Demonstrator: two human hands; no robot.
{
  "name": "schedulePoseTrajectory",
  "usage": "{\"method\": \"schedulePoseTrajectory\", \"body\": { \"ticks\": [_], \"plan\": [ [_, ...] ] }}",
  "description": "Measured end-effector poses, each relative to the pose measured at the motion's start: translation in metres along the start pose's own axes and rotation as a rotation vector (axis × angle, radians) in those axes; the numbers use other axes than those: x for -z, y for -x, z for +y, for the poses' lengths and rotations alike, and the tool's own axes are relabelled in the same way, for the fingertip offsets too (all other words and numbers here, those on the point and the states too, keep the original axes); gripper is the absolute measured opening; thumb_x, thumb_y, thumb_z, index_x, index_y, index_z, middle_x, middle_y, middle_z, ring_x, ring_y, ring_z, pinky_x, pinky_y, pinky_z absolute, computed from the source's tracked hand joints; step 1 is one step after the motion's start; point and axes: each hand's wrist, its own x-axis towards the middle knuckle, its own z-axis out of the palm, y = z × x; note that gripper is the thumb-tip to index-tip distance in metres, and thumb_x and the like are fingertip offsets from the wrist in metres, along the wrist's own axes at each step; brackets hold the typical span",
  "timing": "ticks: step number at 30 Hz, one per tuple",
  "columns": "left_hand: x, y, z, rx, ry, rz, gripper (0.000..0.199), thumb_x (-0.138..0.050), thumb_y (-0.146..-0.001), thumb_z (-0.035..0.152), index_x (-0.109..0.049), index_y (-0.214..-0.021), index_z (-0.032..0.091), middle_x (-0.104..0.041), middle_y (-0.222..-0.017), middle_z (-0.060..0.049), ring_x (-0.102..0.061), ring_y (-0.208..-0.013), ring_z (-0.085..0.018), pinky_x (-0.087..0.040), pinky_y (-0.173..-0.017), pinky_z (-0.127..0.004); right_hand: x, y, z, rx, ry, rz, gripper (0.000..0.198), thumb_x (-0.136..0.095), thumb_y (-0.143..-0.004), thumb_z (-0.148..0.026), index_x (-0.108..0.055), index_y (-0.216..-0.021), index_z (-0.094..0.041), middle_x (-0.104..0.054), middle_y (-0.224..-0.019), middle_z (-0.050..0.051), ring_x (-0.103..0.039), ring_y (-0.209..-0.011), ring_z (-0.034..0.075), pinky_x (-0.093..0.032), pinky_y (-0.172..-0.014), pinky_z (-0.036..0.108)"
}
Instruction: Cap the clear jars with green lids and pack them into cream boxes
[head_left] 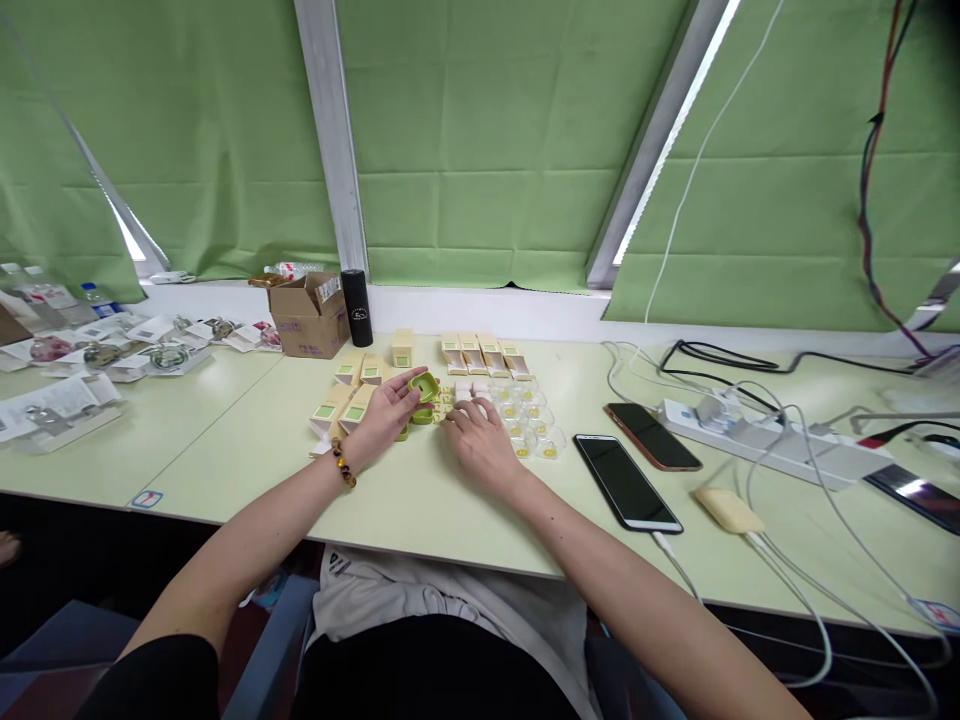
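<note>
My left hand pinches a small green open-topped case above the table. Another green case shows just below it. Close to the right of these, my right hand reaches down at a cluster of small yellow pieces, its fingers bent together; anything between the fingertips is hidden. Pale pinkish-white blocks lie just beyond its fingers. Clear plastic cups with yellow centres stand in rows to its right. Cream cartons with green squares sit by my left hand.
More cream cartons lie open at the back. A cardboard box and a black cylinder stand back left. Two phones, a power strip and loose cables occupy the right. Packaged items cover the far left.
</note>
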Motion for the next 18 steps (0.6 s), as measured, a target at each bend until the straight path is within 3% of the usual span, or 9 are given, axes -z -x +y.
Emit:
{"method": "schedulePoseTrajectory", "body": {
  "ticks": [5, 9, 13, 18],
  "plan": [
    [0.001, 0.0, -0.001, 0.003, 0.001, 0.005, 0.065, -0.094, -0.081, 0.039, -0.069, -0.137, 0.016, -0.077, -0.123, -0.014, -0.074, -0.108, -0.022, -0.061, -0.093, -0.035, 0.004, 0.002, 0.003, -0.09, -0.314, 0.189, 0.011, -0.065, -0.097, -0.011, -0.071, -0.099, -0.02, -0.079, -0.098, 0.008, -0.067, -0.095, 0.025, -0.047, -0.097, 0.045],
    [0.003, 0.001, -0.002, 0.016, -0.007, -0.011, 0.063, -0.093, -0.082, 0.039, -0.07, -0.136, 0.016, -0.077, -0.123, -0.015, -0.075, -0.11, -0.022, -0.06, -0.095, -0.035, 0.009, 0.001, 0.002, -0.197, -0.763, 0.249, 0.012, -0.065, -0.097, -0.016, -0.071, -0.105, -0.022, -0.075, -0.094, 0.005, -0.066, -0.083, 0.021, -0.054, -0.08, 0.038],
    [0.002, 0.001, -0.003, 0.046, -0.015, -0.048, 0.061, -0.094, -0.081, 0.041, -0.073, -0.133, 0.017, -0.078, -0.122, -0.014, -0.076, -0.107, -0.022, -0.06, -0.095, -0.035, 0.02, -0.002, -0.002, -0.291, -1.235, 0.32, 0.02, -0.064, -0.103, -0.036, -0.075, -0.116, -0.026, -0.07, -0.104, 0.006, -0.068, -0.082, 0.017, -0.059, -0.074, 0.034],
    [0.002, 0.001, -0.008, 0.094, -0.051, -0.091, 0.066, -0.094, -0.079, 0.048, -0.074, -0.132, 0.016, -0.078, -0.122, -0.015, -0.077, -0.101, -0.022, -0.06, -0.091, -0.034, 0.03, -0.004, -0.002, -0.477, -1.45, 0.404, 0.031, -0.073, -0.096, -0.054, -0.075, -0.106, -0.025, -0.068, -0.08, 0.001, -0.065, -0.069, 0.015, -0.058, -0.068, 0.033]
  ]
}}
